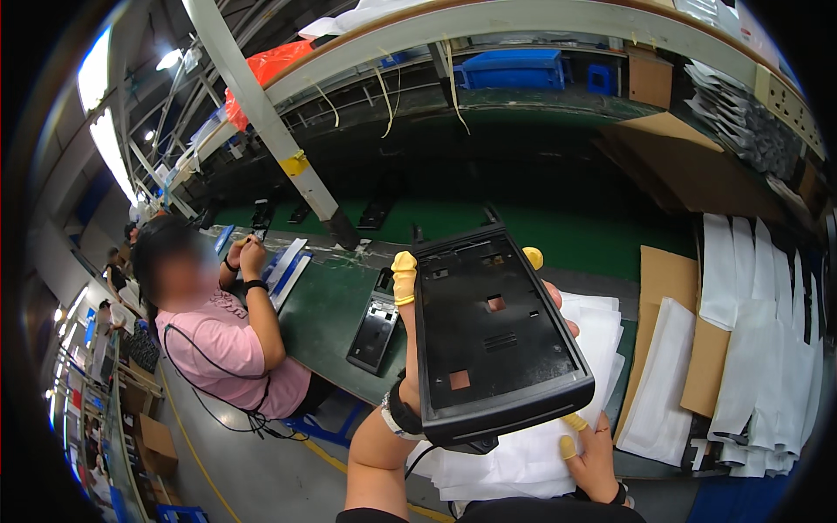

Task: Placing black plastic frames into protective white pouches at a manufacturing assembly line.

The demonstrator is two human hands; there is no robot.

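Firmly enough, by the look of it, the left hand [410,342] grasps the black housing [501,336] from beneath, its thumb along the near-left edge and fingertips showing past the opposite edge; yellow finger cots [404,277] cover some of the tips. The housing is raised above the bench, tilted, with its recessed, cut-out face toward the wearer. That hold seems sound: pressure belongs on the outer frame, away from the openings, and the palm should carry the weight, since one hand alone bears it. Lower down, the right hand [596,462] is at the edge of the white sheets [514,458], cotted fingers bent; whether it pinches one, I cannot tell. Fanning the edge with a fingertip would likely help part a single sheet without creasing. Farther left, another black unit [375,333] lies on the green bench [324,324], so the raised housing is best swung clear of it and of the seated co-worker [227,336] beyond.
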